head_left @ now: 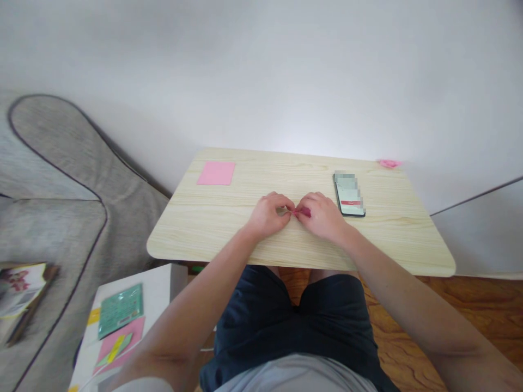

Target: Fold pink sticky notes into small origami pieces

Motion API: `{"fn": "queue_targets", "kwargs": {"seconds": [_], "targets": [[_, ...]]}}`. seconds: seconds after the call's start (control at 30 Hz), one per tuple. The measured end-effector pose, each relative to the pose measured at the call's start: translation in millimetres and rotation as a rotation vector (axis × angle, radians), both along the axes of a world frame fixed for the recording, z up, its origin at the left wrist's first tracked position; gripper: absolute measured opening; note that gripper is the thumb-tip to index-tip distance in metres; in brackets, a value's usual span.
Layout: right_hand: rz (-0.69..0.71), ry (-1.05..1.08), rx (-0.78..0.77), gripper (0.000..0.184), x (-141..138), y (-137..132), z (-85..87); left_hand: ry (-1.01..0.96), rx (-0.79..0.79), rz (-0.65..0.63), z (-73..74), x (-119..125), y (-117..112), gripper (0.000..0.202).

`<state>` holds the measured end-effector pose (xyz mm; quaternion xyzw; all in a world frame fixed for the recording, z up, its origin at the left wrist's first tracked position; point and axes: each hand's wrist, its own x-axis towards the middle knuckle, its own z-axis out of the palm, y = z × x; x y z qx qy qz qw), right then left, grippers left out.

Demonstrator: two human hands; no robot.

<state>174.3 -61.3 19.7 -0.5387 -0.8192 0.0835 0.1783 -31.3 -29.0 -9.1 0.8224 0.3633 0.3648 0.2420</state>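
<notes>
Pink paper (306, 212) between left hand (268, 215) and right hand (321, 215), phone screen (350, 194) unreadable

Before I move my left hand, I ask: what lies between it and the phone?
The small pink piece and your right hand, in the head view.

No lettering can be read, neither on the phone (349, 191) nor the green packet (121, 309).
</notes>
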Motion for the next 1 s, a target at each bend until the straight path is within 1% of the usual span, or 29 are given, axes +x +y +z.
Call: {"fn": "queue_targets", "kwargs": {"seconds": [0.07, 0.13, 0.17, 0.2, 0.33, 0.4, 0.47, 0.5, 0.63, 0.83, 1.0], "targets": [[0.011, 0.097, -0.012, 0.013, 8.0, -2.3, -0.7, 0.011, 0.015, -0.012, 1.0, -0.4, -0.4, 0.021], [0.018, 0.204, -0.022, 0.024, 17.9, -6.6, -0.9, 0.023, 0.026, -0.014, 2.3, -0.6, -1.1, 0.021], [0.018, 0.241, -0.034, 0.027, 23.0, -9.5, -1.0, 0.026, 0.030, -0.011, 2.9, -0.5, -1.5, 0.020], [0.016, 0.269, -0.039, 0.026, 27.7, -12.7, -1.3, 0.029, 0.032, -0.010, 3.4, -0.4, -2.0, 0.020], [-0.009, 0.293, -0.011, 0.029, 38.8, -25.6, -2.4, 0.030, 0.023, -0.007, 4.8, 0.5, -4.3, 0.019], [-0.024, 0.286, -0.001, 0.024, 39.5, -29.6, -1.6, 0.031, 0.018, -0.006, 5.6, 1.1, -5.4, 0.018], [-0.044, 0.259, -0.014, 0.017, 38.0, -30.6, 0.8, 0.035, 0.016, -0.009, 6.6, 1.8, -6.3, 0.019], [-0.056, 0.234, -0.025, 0.016, 36.9, -30.0, 2.5, 0.038, 0.017, -0.011, 7.1, 2.3, -6.6, 0.019], [-0.083, 0.070, -0.073, 0.021, 31.5, -22.9, 10.4, 0.048, 0.027, -0.012, 7.9, 3.8, -7.1, 0.018], [-0.098, -0.139, -0.142, 0.020, 22.7, -9.1, 17.9, 0.053, 0.046, -0.035, 5.3, 3.4, -5.9, 0.016], [-0.060, -0.270, -0.120, 0.024, 17.0, -3.6, 19.8, 0.049, 0.042, -0.039, 5.4, 3.4, -6.6, 0.015]]}}
